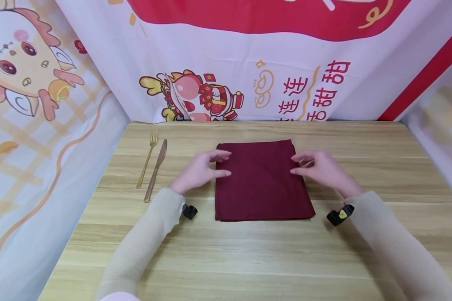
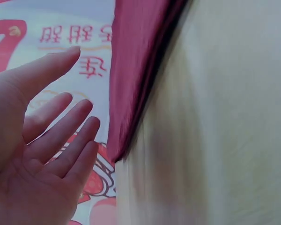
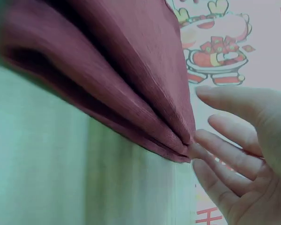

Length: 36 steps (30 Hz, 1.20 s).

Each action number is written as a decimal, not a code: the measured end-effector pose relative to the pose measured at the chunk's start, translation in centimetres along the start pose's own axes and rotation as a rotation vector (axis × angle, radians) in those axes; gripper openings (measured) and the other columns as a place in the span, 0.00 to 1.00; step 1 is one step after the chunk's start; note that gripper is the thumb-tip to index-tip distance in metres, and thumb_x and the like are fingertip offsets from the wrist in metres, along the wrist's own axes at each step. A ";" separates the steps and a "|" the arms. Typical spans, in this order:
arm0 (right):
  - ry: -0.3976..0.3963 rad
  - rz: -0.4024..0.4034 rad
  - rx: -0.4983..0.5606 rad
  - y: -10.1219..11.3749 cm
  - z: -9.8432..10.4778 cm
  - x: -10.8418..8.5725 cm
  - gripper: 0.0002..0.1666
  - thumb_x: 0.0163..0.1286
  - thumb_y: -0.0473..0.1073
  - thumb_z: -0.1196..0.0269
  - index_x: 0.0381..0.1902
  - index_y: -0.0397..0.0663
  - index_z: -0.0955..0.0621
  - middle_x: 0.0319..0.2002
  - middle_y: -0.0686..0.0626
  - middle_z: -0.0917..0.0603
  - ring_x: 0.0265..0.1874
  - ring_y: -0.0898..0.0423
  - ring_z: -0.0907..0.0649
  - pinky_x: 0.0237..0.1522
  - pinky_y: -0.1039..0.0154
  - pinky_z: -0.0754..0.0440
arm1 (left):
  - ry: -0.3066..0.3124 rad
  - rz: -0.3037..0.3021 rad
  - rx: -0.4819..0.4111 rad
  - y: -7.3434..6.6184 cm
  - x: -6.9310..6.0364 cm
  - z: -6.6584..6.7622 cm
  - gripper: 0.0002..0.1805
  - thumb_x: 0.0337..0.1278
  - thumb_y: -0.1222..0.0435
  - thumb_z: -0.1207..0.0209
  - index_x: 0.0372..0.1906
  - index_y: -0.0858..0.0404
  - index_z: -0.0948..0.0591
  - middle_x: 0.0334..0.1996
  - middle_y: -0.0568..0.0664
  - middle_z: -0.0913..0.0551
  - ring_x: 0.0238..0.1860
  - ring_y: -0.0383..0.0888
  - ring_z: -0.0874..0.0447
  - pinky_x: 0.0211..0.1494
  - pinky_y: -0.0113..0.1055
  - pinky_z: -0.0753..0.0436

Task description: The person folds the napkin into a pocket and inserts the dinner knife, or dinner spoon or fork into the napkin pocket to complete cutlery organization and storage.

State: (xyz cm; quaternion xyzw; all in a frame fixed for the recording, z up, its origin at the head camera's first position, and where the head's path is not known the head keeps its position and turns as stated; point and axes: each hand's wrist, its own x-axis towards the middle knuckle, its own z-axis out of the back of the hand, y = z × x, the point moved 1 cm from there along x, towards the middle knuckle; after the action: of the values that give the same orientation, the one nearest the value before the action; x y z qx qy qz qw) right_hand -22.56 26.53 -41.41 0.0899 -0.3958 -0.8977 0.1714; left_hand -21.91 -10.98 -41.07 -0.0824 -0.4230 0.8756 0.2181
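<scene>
A dark red cloth [image 1: 261,184], folded into a layered square, lies flat on the wooden table. My left hand [image 1: 201,171] is over its left edge, thumb and fingers apart, holding nothing. In the left wrist view that hand [image 2: 47,126] shows spread fingers beside the cloth [image 2: 133,70]. At the cloth's right edge is my right hand [image 1: 322,169], fingers relaxed and gripping nothing. The right wrist view shows this hand [image 3: 243,145] with fingertips close to a corner of the layered cloth [image 3: 131,61]; whether they touch it I cannot tell.
A gold fork [image 1: 147,161] and a knife [image 1: 156,171] lie side by side on the table's left part. Behind the wooden table [image 1: 248,259] hangs a printed white and red cloth [image 1: 218,50]. Another printed cloth [image 1: 34,167] covers the left side.
</scene>
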 end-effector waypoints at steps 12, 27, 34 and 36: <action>0.042 0.035 -0.077 -0.5 -0.8 -5.2 0.21 0.61 0.48 0.23 0.47 0.42 0.13 0.34 0.54 0.13 0.34 0.56 0.16 0.35 0.62 0.18 | 0.137 -0.094 0.064 -1.6 -5.6 -2.1 0.28 0.51 0.61 0.22 0.59 0.60 0.16 0.53 0.46 0.16 0.55 0.42 0.21 0.61 0.40 0.23; 0.089 -0.010 -0.100 -0.3 -2.1 -7.6 0.13 0.61 0.52 0.23 0.29 0.53 0.16 0.24 0.58 0.19 0.25 0.58 0.23 0.26 0.65 0.25 | 0.253 -0.141 0.225 -2.4 -7.6 -3.5 0.14 0.44 0.61 0.19 0.38 0.52 0.10 0.39 0.37 0.20 0.46 0.38 0.24 0.53 0.37 0.24; 0.128 0.051 -0.053 -0.6 -2.2 -7.7 0.10 0.65 0.42 0.27 0.25 0.53 0.17 0.22 0.58 0.22 0.23 0.61 0.25 0.26 0.66 0.26 | 0.291 -0.158 0.224 -2.5 -7.2 -3.2 0.10 0.43 0.61 0.19 0.34 0.51 0.08 0.36 0.35 0.20 0.42 0.36 0.23 0.50 0.36 0.24; 0.144 0.043 -0.008 -0.7 -1.9 -7.8 0.10 0.66 0.40 0.28 0.26 0.51 0.17 0.22 0.57 0.21 0.22 0.60 0.24 0.25 0.65 0.25 | 0.297 -0.161 0.227 -2.5 -7.1 -3.1 0.10 0.43 0.62 0.19 0.33 0.51 0.08 0.36 0.34 0.20 0.41 0.35 0.23 0.50 0.36 0.23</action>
State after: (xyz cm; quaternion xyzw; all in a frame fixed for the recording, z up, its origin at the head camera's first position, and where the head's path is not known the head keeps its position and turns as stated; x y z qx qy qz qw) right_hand -14.90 28.62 -43.05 0.1451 -0.3809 -0.8865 0.2190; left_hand -13.80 -10.63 -41.36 -0.1513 -0.2899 0.8756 0.3555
